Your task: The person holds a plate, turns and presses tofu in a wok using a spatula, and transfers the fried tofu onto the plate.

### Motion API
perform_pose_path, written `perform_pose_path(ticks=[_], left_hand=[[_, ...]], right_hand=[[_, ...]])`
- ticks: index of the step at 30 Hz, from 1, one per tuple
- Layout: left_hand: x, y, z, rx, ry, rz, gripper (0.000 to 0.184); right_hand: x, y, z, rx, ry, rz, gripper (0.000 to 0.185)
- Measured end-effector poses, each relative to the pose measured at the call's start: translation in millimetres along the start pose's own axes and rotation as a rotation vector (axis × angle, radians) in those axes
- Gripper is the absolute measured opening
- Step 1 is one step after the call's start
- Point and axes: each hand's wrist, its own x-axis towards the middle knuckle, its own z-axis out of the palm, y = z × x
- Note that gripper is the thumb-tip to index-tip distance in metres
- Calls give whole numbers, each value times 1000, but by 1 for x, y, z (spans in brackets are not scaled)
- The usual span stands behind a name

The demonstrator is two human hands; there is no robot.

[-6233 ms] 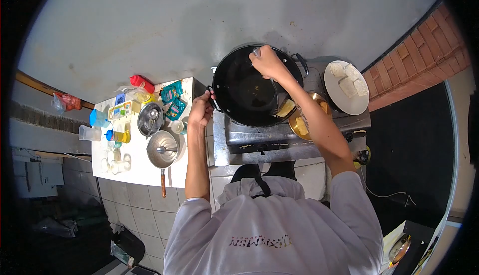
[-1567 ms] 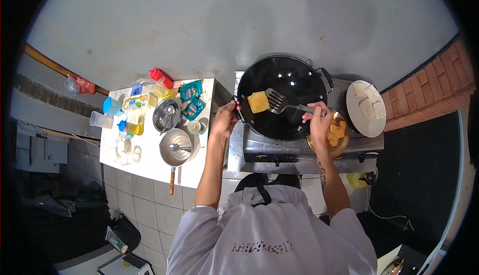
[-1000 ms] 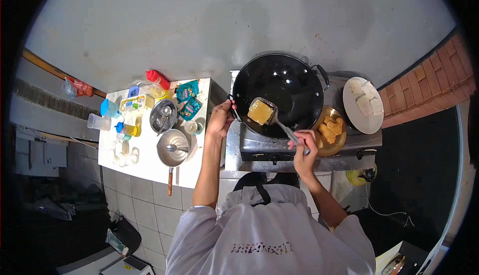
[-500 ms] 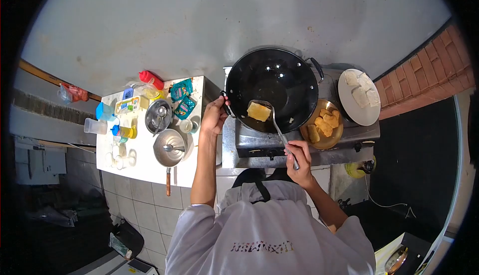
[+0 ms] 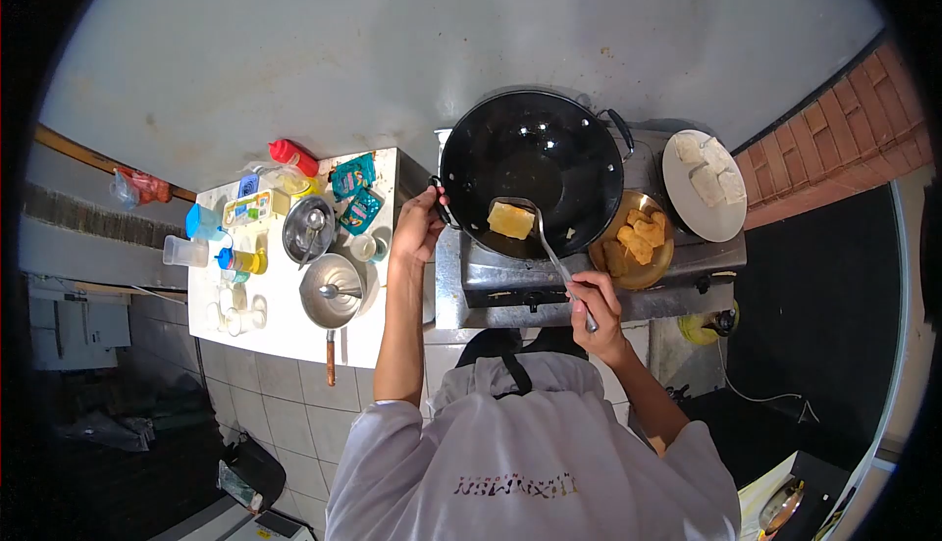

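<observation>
My left hand grips the left loop handle of a black wok, fingers closed around it. In my right hand is the handle of a metal spatula. On the spatula's blade, inside the near left part of the wok, lies a flat yellow slab that looks like fried tofu. A small pale crumb sits to the right of the blade. Just right of the wok, a brownish plate carries several golden fried pieces.
Beneath the wok is a steel stove. A white plate with several white slabs stands at the far right. To the left, a white table bears a saucepan, a metal bowl, green packets and bottles.
My right hand has shifted slightly right and up with the spatula handle, now overlapping the brownish plate's near edge. The slab stays on the blade, and my left hand keeps its hold.
</observation>
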Motion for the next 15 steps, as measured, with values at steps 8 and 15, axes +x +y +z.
perform_pose_path(ticks=[8, 15], left_hand=[[4, -2, -4, 4, 7, 9, 16], [2, -3, -2, -27, 2, 21, 17]], right_hand=[[-6, 8, -1, 40, -23, 17, 20], [-13, 7, -5, 89, -65, 91, 22]])
